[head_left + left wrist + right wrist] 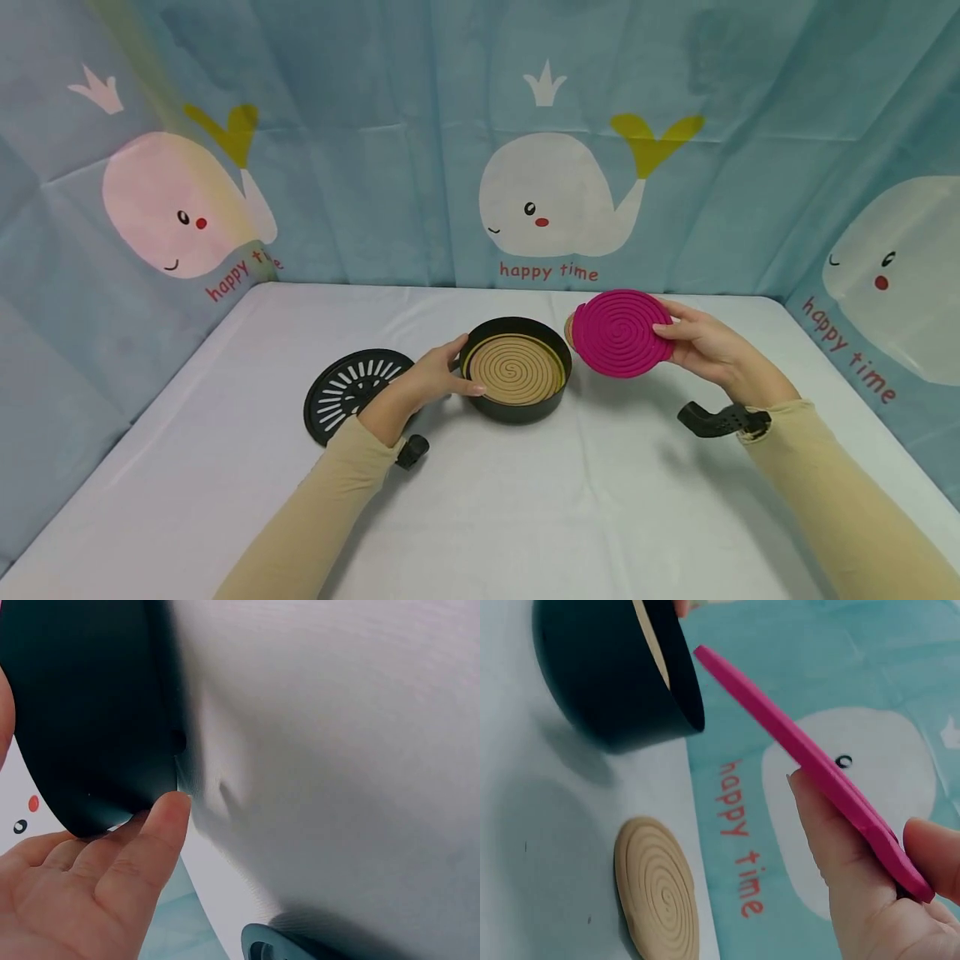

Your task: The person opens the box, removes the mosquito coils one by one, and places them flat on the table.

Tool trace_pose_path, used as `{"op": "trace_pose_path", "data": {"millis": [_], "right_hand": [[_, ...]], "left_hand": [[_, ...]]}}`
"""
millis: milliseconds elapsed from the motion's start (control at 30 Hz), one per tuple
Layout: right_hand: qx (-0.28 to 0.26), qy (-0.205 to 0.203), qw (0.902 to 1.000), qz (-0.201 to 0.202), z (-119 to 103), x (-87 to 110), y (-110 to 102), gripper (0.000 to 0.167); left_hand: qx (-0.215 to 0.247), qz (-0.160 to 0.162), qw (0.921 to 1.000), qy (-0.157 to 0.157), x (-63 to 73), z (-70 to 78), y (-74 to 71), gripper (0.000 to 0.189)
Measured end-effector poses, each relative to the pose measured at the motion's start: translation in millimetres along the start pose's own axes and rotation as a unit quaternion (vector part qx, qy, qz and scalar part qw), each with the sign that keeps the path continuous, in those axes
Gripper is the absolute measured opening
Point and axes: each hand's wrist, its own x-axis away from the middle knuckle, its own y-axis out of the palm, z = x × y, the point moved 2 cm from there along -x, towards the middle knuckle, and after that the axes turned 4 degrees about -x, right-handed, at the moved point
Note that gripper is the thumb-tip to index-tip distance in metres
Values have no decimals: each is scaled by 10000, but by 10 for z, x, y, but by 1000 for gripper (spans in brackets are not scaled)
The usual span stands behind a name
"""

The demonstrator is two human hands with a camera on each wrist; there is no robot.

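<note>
My left hand grips the side of a round black mosquito coil holder, its thumb over the rim. Inside the holder lies a tan mosquito coil, with a yellow edge showing around it. To the right, my right hand pinches a magenta mosquito coil by its edge, raised and tilted beside the holder. The right wrist view shows this coil nearly edge-on between thumb and fingers. Behind it, another tan coil lies on the table, mostly hidden in the head view.
A black slotted lid lies on the white tablecloth at the left, partly behind my left hand. Blue curtains printed with whales hang along the table's back and sides.
</note>
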Motion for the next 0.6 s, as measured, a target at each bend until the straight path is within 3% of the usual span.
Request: {"op": "trace_pose_path", "data": {"millis": [100,233,300,467,600], "right_hand": [[-170,-41,9998,-55,-28,30,-56,43],[-351,-88,9993,-6,-68,77,-122,71],[-451,-119,9989,6,-85,100,-153,74],[-763,-279,9967,49,-118,147,-234,44],[-946,-368,9945,261,-147,172,-299,33]], "left_hand": [[4,1,10000,16,2,-4,-3,97],[45,-16,10000,35,6,-4,-6,96],[38,-22,10000,57,7,-5,-7,96],[72,-24,10000,9,13,7,-3,97],[130,-27,9999,-40,20,20,-2,97]]}}
